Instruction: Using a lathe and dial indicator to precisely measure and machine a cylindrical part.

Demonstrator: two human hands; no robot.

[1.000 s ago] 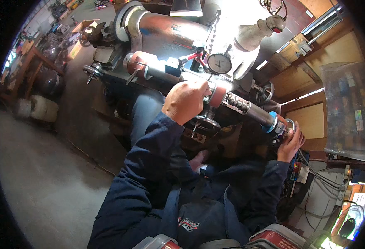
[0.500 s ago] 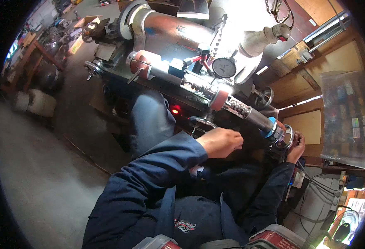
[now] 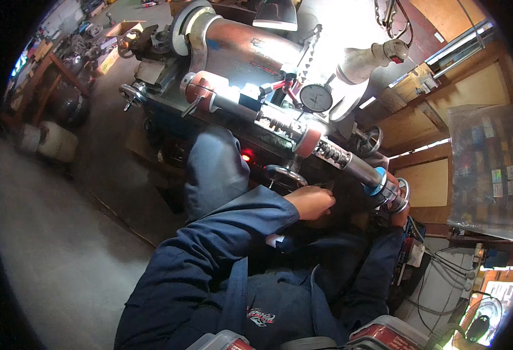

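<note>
A long machine with a horizontal steel bar point(image 3: 355, 166) runs slantwise before me. My right hand point(image 3: 400, 214) is at the chrome handwheel point(image 3: 405, 195) at the bar's right end, its fingers partly hidden behind the rim. Beside that wheel a blue ring point(image 3: 377, 181) circles the bar. My left hand point(image 3: 312, 202) is closed in front of the machine, just below a second handwheel point(image 3: 285, 176). Something thin and dark seems to stick out at its fingertips, too small to name. Over the bar, a round dial gauge point(image 3: 316, 98) hangs from a red-jointed arm point(image 3: 278, 85).
A bright work lamp point(image 3: 275, 14) lights the machine's back. Behind it lies a large reddish cylinder point(image 3: 250, 44). A third handwheel point(image 3: 370, 139) stands on the far side. Wooden panels point(image 3: 425, 181) and a plastic sheet point(image 3: 489, 169) rise at the right, above cables point(image 3: 446, 262) and a fan point(image 3: 482, 324).
My right hand has shifted from the handwheel's right side to its lower side, nearer me. My left hand has come slightly lower and leftward, fingers still closed.
</note>
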